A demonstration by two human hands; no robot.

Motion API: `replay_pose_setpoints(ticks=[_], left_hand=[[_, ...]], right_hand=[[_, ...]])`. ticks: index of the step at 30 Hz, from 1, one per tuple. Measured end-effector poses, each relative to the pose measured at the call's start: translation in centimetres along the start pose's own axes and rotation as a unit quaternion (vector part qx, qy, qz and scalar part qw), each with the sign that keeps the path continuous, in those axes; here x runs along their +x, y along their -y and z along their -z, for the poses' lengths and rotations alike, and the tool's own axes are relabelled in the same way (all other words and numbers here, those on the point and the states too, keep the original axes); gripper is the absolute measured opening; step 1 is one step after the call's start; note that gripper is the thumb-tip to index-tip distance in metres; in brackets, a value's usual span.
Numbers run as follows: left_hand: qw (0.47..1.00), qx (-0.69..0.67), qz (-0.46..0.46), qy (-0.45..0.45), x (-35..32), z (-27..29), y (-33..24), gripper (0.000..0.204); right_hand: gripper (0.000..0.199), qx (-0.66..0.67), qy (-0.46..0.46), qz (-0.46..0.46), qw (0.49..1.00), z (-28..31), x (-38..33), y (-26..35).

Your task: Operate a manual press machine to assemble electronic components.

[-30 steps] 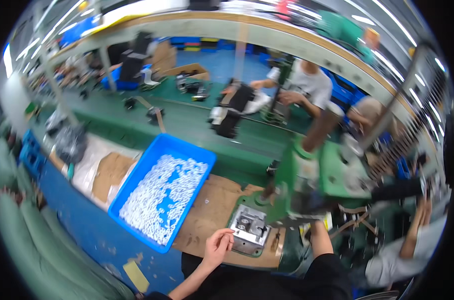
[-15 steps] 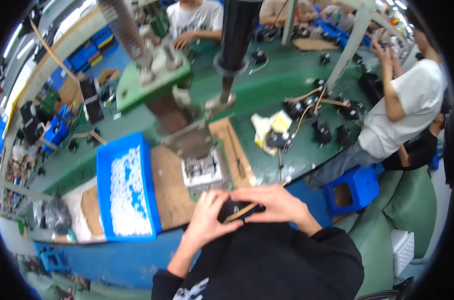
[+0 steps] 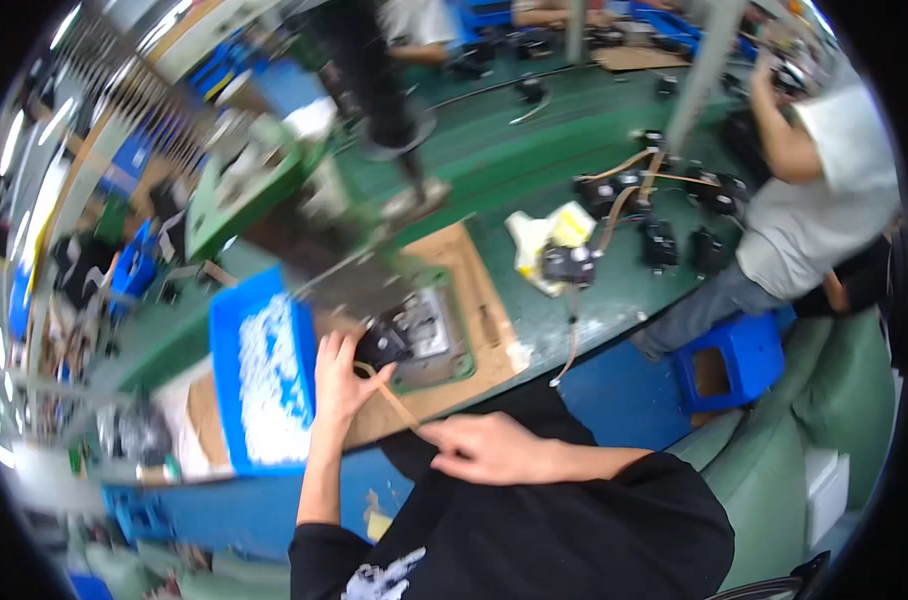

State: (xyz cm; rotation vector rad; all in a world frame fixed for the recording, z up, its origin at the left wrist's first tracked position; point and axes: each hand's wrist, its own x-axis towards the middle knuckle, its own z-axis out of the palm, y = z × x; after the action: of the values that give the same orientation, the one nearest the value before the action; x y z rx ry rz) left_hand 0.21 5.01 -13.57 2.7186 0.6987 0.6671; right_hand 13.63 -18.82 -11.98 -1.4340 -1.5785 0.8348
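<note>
My left hand (image 3: 339, 385) grips a small black part (image 3: 382, 343) at the left edge of a metal fixture (image 3: 424, 325) on the press base. From the black part a flat tan strip (image 3: 396, 405) runs down toward me. At its lower end the fingers of my right hand (image 3: 489, 448) are pinched on the strip, close to my body. Above the fixture stands the press, with a green plate (image 3: 214, 215) and a black cylinder (image 3: 374, 100), both smeared by motion.
A blue tray (image 3: 229, 400) of small white pieces stands left of the press. To the right lie a yellow-and-white wrapper (image 3: 524, 245), a black part with a cord (image 3: 571, 266), and several similar black parts. A person in white (image 3: 834, 190) sits at the right near a blue stool (image 3: 729, 360).
My left hand has moved left and forward with the black part, to the fixture's edge. My right hand has drawn apart from it, toward my body. The view has shifted.
</note>
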Motion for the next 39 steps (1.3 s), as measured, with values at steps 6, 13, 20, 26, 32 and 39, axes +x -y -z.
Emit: replay_pose_setpoints(ticks=[6,13,20,26,32,39], left_hand=[[0.995,-0.012,0.011,0.101,0.1,-2.2,4.1,0.069],[0.991,0.006,-0.079,0.107,2.5,-2.5,3.5,0.07],[0.986,0.092,-0.107,0.085,2.0,-0.1,-0.8,0.07],[0.977,-0.033,-0.203,0.063,2.8,-2.2,2.4,0.061],[0.985,-0.07,-0.14,0.071,1.1,-3.4,3.6,0.054],[0.987,-0.061,-0.144,0.034,0.0,-3.5,7.0,0.053]], right_hand=[[0.039,0.023,0.021,0.103,0.994,-6.5,1.0,-5.6],[0.051,-0.007,-0.028,0.094,0.995,-6.3,0.5,-9.9],[0.046,0.023,-0.026,0.081,0.996,-6.7,0.4,-11.0],[0.041,0.031,-0.026,0.068,0.997,-7.5,-1.1,-10.6],[0.037,0.043,-0.002,0.061,0.997,-8.9,-1.7,-10.3],[0.032,0.103,0.023,0.047,0.993,-9.7,-1.6,-12.1]])
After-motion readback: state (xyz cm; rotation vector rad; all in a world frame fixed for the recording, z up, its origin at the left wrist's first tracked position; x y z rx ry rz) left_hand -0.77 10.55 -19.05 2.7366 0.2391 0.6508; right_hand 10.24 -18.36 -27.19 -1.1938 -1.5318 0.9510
